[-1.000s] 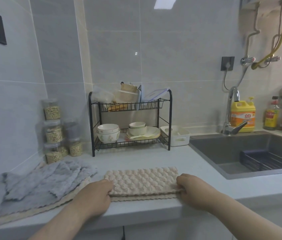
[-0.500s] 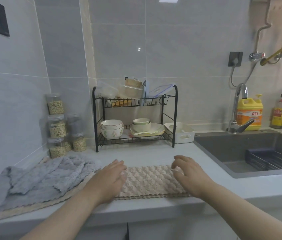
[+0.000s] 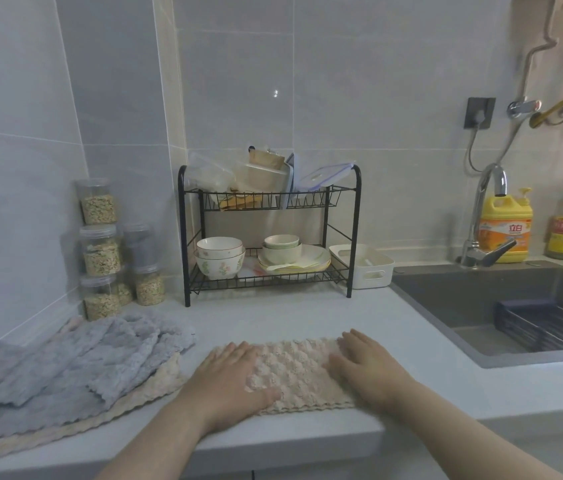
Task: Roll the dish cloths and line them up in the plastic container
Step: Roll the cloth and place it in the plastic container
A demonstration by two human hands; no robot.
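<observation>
Both hands have left the near edge of the cloth, which they pinched a second ago, and now lie flat on top of it, closer to its middle than half a second ago; the left hand (image 3: 235, 379) is open, palm down, fingers straight, covering the left part of the beige dish cloth (image 3: 294, 372); the right hand (image 3: 366, 368) is open too, spread over the right part, fingers pointing far and slightly left; neither grips anything. The cloth lies folded into a strip at the near edge of the table (image 3: 273, 317), its long axis running left to right, so each short end sits under or just beside one hand; this looks like smoothing before the roll, and a roll along the long axis would start from one short end, which either hand can reach equally. A heap of grey dish cloths (image 3: 65, 362) waits to the left, well apart from the hands, unrolled, lying on another beige one. The white plastic container (image 3: 368, 268) stands far and right, just beside the right leg of the dish rack (image 3: 269, 237) and near the sink (image 3: 501, 306); no rolls show in it, and the right hand is the nearer one to it.
</observation>
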